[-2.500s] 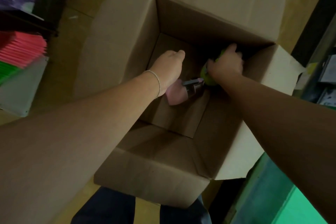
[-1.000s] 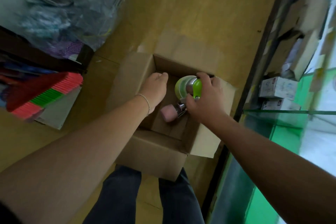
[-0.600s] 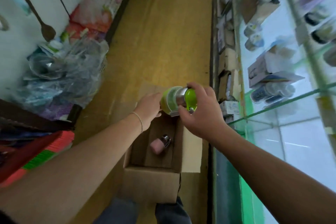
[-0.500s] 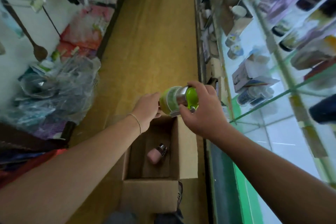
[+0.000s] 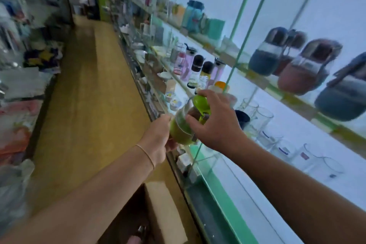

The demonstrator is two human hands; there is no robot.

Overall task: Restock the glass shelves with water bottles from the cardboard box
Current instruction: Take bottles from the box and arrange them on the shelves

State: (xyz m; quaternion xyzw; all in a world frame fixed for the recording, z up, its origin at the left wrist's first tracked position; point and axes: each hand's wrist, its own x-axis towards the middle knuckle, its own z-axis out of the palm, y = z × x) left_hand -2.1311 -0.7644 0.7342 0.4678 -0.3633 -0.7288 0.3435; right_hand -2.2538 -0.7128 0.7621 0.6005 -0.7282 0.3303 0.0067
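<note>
Nearest me, at my feet, the cardboard box (image 5: 166,210) stands open, and down in its shadow I can just make out a pink bottle (image 5: 135,240) waiting its turn.

Above the box I hold the green bottle (image 5: 181,125) in both hands, out in the air just short of the glass shelves (image 5: 263,83). My left hand (image 5: 157,140) is closed around its base end, fingers wrapped under the body. My right hand (image 5: 214,123) is curled over the top, thumb on the clear wall and fingers over the bright green lid (image 5: 201,103). Neither hand is open; both are on the bottle.

I judge it to be light, since it looks empty, with a clear stiff wall that will not give under my fingers. That smooth wall is likely slick, so the body is a poor place for a pinch. The lid looks like a hinged flip piece, and I would not trust it to carry the weight alone. Better to keep one hand cupped beneath the base and steer from the neck with the other.

Beyond my hands, the middle shelf carries clear glass mugs (image 5: 257,117) and, further along, a row of standing bottles (image 5: 198,69). Glass on glass there, so I think it wants setting down upright and softly, in a gap, base first.

On the shelf above, dark and pink pouches (image 5: 301,69) sit blurred.
</note>
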